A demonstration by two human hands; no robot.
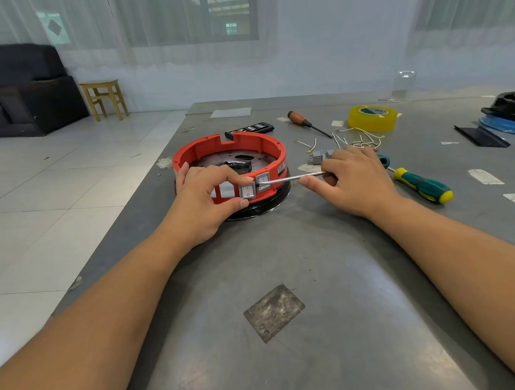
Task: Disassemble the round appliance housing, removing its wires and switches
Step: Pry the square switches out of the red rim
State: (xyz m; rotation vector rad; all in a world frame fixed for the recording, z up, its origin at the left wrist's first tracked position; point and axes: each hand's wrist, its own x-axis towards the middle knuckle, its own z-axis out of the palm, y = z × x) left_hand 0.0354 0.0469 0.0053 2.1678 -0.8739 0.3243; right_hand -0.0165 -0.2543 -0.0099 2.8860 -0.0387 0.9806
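The round red housing [247,141] sits on a black base on the grey metal table [315,266]. Two grey rocker switches are set in its near wall. My left hand [203,198] pinches the left switch [248,191] between forefinger and thumb. My right hand [355,179] holds a screwdriver [297,178] by its metal shaft, with the tip at the right switch [263,181]. The handle is mostly hidden behind my hand. To the left of the switches the wall has open rectangular slots. Loose wires [361,138] and removed grey switches [320,156] lie to the right of the housing.
A green and yellow screwdriver [423,186] lies right of my right hand. A wooden-handled screwdriver [307,123], a yellow tape roll [372,118] and a black bit case [250,129] lie further back. Black and blue parts [507,116] sit at the far right edge.
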